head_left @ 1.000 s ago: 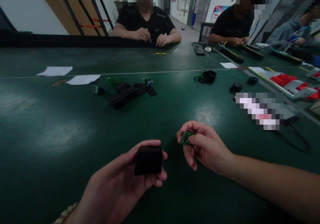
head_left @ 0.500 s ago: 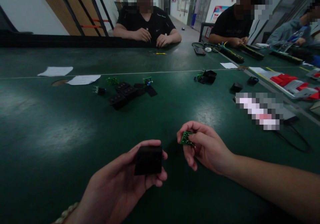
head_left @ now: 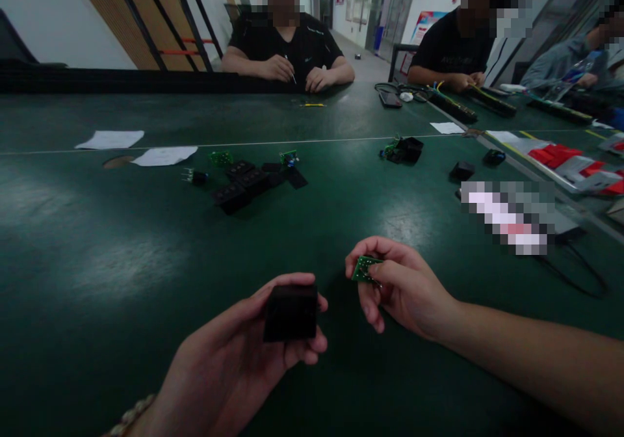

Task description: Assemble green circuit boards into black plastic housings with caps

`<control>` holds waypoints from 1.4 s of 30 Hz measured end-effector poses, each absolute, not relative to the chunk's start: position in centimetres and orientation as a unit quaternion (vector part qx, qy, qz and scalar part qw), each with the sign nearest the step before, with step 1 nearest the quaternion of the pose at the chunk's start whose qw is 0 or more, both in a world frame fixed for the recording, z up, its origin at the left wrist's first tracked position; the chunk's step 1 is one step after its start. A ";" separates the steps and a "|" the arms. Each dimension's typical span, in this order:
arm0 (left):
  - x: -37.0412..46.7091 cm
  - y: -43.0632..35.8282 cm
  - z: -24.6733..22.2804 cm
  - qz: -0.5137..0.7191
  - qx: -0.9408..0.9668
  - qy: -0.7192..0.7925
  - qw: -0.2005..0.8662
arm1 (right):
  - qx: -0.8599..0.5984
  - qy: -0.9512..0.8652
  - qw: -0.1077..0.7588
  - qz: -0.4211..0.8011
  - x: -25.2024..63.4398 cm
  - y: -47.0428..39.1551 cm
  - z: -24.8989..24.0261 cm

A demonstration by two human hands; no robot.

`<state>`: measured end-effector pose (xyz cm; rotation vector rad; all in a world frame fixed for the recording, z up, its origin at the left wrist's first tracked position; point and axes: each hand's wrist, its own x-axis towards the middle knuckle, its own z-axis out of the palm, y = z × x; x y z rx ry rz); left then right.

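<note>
Board (head_left: 362,270) is pinched by right hand (head_left: 410,291); at board's eight o'clock, box (head_left: 291,313) is clasped by left hand (head_left: 233,356).

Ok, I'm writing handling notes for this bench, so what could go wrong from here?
The right hand pinches the small green circuit board with a thin lead poking out by the thumb; a firmer squeeze might bend it. The left hand holds the black box by its fingers, so it could slip onto the table.

Left hand (head_left: 244,352) cupped, fingers (head_left: 318,343) curled; right hand (head_left: 407,287) apart from it, pinching; bare right forearm (head_left: 526,346) slanting inward.
</note>
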<state>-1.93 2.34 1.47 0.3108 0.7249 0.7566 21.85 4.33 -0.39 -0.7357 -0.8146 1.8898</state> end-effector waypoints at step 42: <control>-2.1 2.3 1.2 0.361 0.157 0.316 0.863 | -0.220 -0.339 0.471 0.784 21.9 4.3 -1.3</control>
